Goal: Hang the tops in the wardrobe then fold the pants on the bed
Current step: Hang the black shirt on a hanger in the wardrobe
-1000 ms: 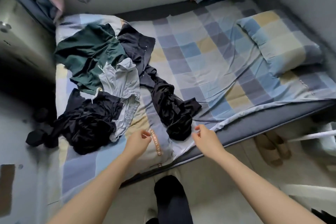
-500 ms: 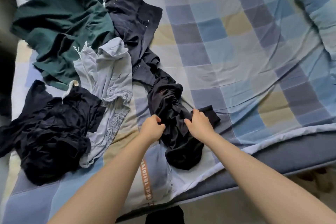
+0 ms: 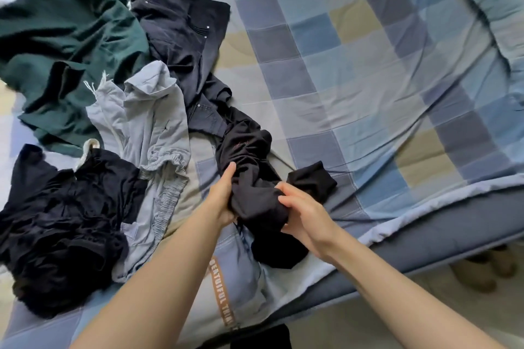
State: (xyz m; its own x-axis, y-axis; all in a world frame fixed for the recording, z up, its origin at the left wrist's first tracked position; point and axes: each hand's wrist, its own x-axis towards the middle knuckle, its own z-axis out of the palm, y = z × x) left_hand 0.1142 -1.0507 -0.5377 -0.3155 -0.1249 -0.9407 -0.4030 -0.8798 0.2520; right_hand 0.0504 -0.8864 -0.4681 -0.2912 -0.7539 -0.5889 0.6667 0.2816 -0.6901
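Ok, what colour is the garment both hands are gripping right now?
Black, bunched up. The left hand and right hand both grip the garment; head view shows it.

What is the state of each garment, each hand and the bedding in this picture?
Black garment: bunched, gripped by both hands.
Left hand: grips the black garment.
Right hand: grips the black garment.
Green garment: lying crumpled.
Navy garment: spread out, wrinkled.
Grey garment: lying crumpled, unfolded.
Black pile: heaped, unfolded.
Checked sheet: wrinkled.
Pillow: lying on the bed.
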